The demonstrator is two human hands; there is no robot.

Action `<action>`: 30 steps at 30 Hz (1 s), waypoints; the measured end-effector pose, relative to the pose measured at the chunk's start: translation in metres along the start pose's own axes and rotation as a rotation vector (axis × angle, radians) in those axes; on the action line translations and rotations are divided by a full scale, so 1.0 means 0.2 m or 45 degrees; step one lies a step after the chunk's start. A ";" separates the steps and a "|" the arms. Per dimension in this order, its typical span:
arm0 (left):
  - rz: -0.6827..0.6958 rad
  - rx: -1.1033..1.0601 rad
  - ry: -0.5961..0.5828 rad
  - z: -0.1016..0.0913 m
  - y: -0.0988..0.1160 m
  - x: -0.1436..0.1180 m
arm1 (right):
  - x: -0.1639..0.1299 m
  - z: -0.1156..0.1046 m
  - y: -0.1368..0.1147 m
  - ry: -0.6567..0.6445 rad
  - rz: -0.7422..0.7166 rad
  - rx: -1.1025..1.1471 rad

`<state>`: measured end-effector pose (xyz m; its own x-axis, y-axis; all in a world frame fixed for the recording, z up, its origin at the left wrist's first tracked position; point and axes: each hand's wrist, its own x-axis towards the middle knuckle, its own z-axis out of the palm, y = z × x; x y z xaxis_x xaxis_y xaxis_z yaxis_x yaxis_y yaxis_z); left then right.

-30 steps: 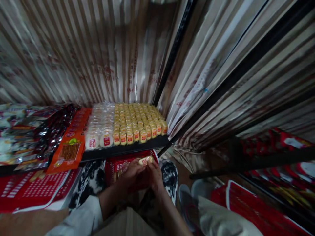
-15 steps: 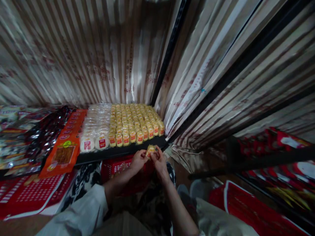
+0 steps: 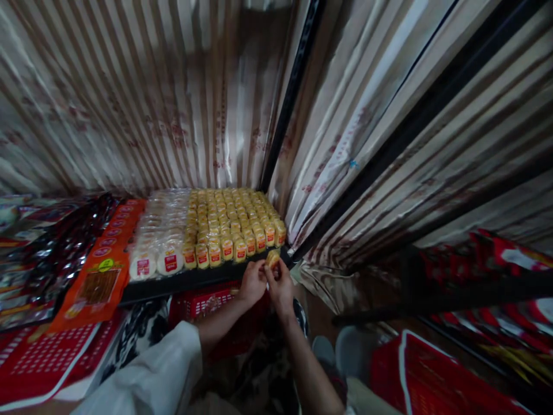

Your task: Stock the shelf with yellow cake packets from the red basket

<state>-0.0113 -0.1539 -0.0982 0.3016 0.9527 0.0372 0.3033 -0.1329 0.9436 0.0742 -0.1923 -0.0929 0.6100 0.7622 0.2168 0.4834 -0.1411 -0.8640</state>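
Note:
Between my two hands is a small yellow wrapped snack [image 3: 272, 259], held up just in front of the shelf edge. My right hand [image 3: 281, 286] pinches it between thumb and fingers. From the other side my left hand [image 3: 253, 283] has its closed fingertips against the wrapper; my fingers hide part of it. Behind them, tight rows of similar yellow wrapped snacks [image 3: 233, 222] with red labels stand on the black shelf [image 3: 173, 286]. Left of those are rows of round white packs [image 3: 170, 260] in clear wrapping.
An orange snack bag [image 3: 97, 276] and dark shiny packets [image 3: 60, 248] lie farther left. Red baskets stand below the shelf [image 3: 207, 302], at lower left [image 3: 47, 357] and at lower right [image 3: 432, 374]. Striped sheeting [image 3: 173, 92] and a black post [image 3: 291, 95] stand behind. Red packets [image 3: 466, 253] fill the right rack.
The camera view has shifted slightly. Both hands have moved a little to the right, and the snack has turned from label-front to tilted in my fingers.

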 end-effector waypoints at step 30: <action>-0.023 0.121 -0.041 -0.01 0.06 0.12 | 0.32 0.20 0.14 0.243 -0.414 -0.287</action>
<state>-0.0021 -0.1322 -0.0845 0.3239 0.9461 0.0081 0.3929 -0.1423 0.9085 0.1014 -0.1225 -0.1219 0.4981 0.6625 0.5594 0.7815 -0.0634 -0.6207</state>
